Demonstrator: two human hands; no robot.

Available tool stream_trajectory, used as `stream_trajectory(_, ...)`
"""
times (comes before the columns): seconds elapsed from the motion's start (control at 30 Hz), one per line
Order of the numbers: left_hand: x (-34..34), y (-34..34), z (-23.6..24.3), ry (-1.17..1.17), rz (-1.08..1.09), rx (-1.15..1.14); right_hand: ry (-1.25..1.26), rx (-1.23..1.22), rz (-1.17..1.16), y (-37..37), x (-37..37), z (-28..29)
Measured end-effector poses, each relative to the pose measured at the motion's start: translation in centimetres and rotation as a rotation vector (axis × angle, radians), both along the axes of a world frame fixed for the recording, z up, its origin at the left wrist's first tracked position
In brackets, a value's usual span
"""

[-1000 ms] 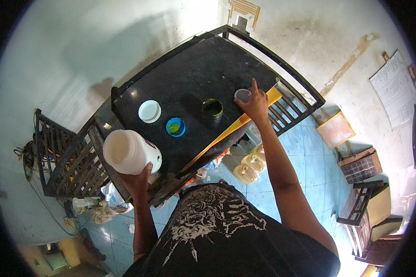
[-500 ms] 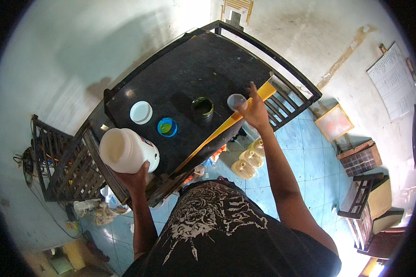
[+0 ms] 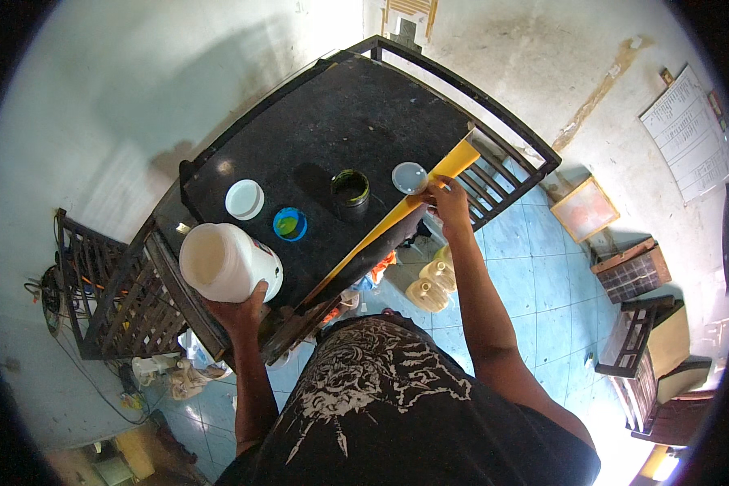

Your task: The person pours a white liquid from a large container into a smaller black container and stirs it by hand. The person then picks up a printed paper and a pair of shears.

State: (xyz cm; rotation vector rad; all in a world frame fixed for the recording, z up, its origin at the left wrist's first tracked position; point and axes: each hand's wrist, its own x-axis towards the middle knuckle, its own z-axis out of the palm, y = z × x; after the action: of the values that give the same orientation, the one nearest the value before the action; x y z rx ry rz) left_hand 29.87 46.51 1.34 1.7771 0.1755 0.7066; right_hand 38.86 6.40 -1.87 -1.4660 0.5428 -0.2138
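My left hand (image 3: 239, 312) grips a white plastic tub (image 3: 243, 263), tilted with its open mouth toward the upper left. My right hand (image 3: 449, 198) has curled fingers against a yellow strip (image 3: 462, 155) along the black table's (image 3: 316, 121) right edge; what, if anything, they pinch is unclear. Just beyond those fingers sits a translucent round container or lid (image 3: 410, 177). To its left stand a dark jar (image 3: 350, 202) with green-stained rim, a blue lid (image 3: 290, 223) with green paint inside and a white lid (image 3: 244, 199).
Black slatted railings (image 3: 510, 186) border the table, with another slatted frame (image 3: 113, 292) at left. Below lie plastic jugs (image 3: 425, 293) on blue tiles. A framed board (image 3: 585, 209), a wooden panel (image 3: 628, 267) and stacked furniture (image 3: 640, 364) stand along the right wall.
My right hand has left the translucent round piece and moved down to the yellow strip, its raised finger now curled. My left hand still holds the tub.
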Motion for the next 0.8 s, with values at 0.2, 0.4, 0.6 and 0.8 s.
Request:
stream_trajectory(0.2,-0.3,0.6,-1.3,0.086,-0.003,0.168,-0.021,-0.067,-0.029,-0.1,0.7,-1.7)
stream_trajectory(0.4,0.2,-1.7,0.5,-0.164,-0.154,0.261,-0.358,0.100,-0.163,-0.6,-4.3,3.4)
stream_trajectory(0.6,-0.3,-2.2,0.1,-0.123,-0.286,0.148,-0.581,-0.345,-0.001,4.5,-9.6,14.6)
stream_trajectory(0.8,0.0,-3.1,0.5,-0.077,-0.350,0.083,-0.633,-0.603,0.208,10.6,-11.4,17.5)
